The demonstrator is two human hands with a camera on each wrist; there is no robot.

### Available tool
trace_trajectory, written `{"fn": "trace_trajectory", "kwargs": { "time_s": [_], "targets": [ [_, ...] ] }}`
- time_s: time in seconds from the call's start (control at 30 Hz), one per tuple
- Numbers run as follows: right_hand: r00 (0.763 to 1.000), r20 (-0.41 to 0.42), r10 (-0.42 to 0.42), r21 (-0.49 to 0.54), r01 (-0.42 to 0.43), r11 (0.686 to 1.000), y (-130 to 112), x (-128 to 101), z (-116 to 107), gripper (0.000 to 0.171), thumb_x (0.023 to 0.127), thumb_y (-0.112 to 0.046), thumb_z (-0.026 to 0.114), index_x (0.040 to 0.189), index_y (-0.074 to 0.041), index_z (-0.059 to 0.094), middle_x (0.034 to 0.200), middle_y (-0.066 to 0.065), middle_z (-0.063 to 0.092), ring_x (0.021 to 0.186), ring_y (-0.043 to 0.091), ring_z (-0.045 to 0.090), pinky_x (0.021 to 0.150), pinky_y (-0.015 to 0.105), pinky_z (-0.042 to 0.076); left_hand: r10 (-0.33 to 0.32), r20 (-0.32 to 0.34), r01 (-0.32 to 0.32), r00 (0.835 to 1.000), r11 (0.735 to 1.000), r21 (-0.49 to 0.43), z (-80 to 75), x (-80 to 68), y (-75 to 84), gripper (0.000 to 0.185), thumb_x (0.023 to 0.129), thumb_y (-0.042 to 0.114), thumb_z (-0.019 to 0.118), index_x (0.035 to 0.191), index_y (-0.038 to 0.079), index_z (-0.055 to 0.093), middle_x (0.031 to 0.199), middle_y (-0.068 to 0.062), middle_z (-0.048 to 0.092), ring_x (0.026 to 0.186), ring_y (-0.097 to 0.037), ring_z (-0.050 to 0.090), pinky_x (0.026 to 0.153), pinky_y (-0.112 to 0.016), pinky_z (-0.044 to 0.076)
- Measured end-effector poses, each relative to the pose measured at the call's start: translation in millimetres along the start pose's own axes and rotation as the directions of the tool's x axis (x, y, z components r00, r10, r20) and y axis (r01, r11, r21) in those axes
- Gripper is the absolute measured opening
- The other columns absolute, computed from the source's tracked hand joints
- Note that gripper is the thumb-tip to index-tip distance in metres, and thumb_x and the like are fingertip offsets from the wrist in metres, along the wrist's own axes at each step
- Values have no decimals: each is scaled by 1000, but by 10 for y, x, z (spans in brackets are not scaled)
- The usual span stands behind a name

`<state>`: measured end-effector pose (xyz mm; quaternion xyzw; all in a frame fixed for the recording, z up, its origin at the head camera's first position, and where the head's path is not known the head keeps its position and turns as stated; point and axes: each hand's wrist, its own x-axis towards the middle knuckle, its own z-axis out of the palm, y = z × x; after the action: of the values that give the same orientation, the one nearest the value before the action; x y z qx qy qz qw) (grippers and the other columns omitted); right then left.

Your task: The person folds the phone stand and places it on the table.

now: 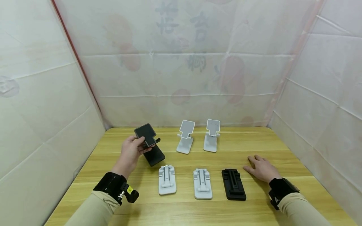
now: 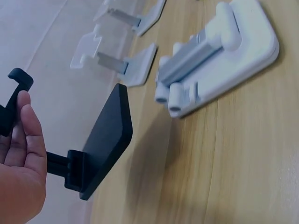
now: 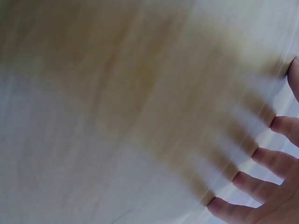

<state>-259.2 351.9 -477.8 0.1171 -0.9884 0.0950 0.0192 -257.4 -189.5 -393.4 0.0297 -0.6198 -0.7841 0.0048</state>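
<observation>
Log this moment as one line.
left hand: holds unfolded black stand | right hand: rests on table | far: two unfolded white stands | near: two folded white stands, one folded black stand

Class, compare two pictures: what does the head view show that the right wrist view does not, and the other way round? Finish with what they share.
Head view only: the left hand holding a black stand, two opened white stands at the back, and, nearer the camera, two folded white stands and a folded black stand.

Right wrist view only: all five fingertips close up, and a thin dark line near the bottom edge.

Both: the right hand and the wooden table.
</observation>
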Motion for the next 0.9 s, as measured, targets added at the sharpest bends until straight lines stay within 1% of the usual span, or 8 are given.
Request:
{"fn": "trace_trajectory", "kwargs": {
  "time_s": [0.1, 0.17, 0.27, 0.37, 0.53, 0.67, 0.8, 0.9],
  "targets": [
    [1000, -3, -4, 1, 4, 1000, -6, -2, 1, 68, 99, -46, 64, 142, 6, 54, 139, 44, 46, 122, 65, 46, 92, 73, 45, -2, 29, 2, 1000, 1000, 14, 77, -19, 5, 42, 110, 17, 48, 147, -1, 40, 130, -22, 66, 97, -22, 76, 90, -34, 61],
    [1000, -5, -6, 0, 6, 1000, -3, 1, 5, 68, 99, -46, 64, 142, 6, 54, 139, 44, 46, 122, 65, 47, 92, 73, 45, -3, 46, 2, 999, 1000, 16, 134, -35, 13, 41, 110, 16, 48, 147, -1, 41, 135, -26, 62, 98, -23, 75, 91, -35, 61],
    [1000, -8, -9, 1, 9, 1000, 6, 5, 12, 69, 99, -47, 63, 142, 6, 54, 139, 44, 46, 122, 65, 46, 93, 73, 45, 0, 72, -1, 997, 1000, 16, 227, -66, 25, 39, 110, 14, 48, 145, -1, 43, 138, -28, 60, 100, -25, 75, 92, -36, 61],
    [1000, -9, -5, 1, 5, 1000, 22, 3, 19, 70, 99, -48, 62, 142, 6, 54, 140, 44, 45, 123, 65, 46, 93, 74, 45, 2, 97, -4, 995, 1000, 19, 330, -99, 28, 36, 109, 14, 49, 142, -1, 45, 135, -27, 62, 99, -26, 75, 91, -36, 61],
    [1000, 0, 5, -3, -5, 1000, 41, -18, 17, 71, 99, -49, 62, 143, 6, 53, 141, 44, 44, 125, 65, 44, 93, 74, 44, 15, 146, -20, 989, 999, 27, 504, -149, 5, 32, 108, 13, 50, 136, -2, 48, 123, -24, 70, 94, -26, 76, 88, -37, 62],
    [999, 28, 16, 2, -16, 1000, 39, -29, -11, 73, 100, -51, 61, 144, 6, 52, 142, 44, 43, 125, 66, 43, 94, 75, 43, 12, 185, -18, 983, 999, 32, 619, -189, -20, 29, 108, 12, 51, 134, -2, 50, 116, -22, 73, 92, -26, 76, 87, -37, 62],
    [998, 62, 25, 27, -26, 999, 20, -25, -67, 72, 100, -47, 62, 144, 8, 50, 142, 45, 41, 125, 67, 42, 96, 74, 42, 10, 226, -22, 974, 999, 50, 730, -229, -40, 28, 107, 12, 52, 132, -1, 51, 114, -22, 74, 92, -28, 76, 86, -39, 62],
    [998, 62, 16, 41, -19, 999, -7, 3, -102, 70, 100, -43, 64, 144, 9, 50, 141, 45, 42, 125, 66, 43, 99, 73, 42, 13, 255, -31, 967, 997, 68, 803, -254, -56, 26, 107, 12, 52, 130, 0, 53, 112, -23, 74, 93, -29, 76, 86, -40, 62]
  ]
}}
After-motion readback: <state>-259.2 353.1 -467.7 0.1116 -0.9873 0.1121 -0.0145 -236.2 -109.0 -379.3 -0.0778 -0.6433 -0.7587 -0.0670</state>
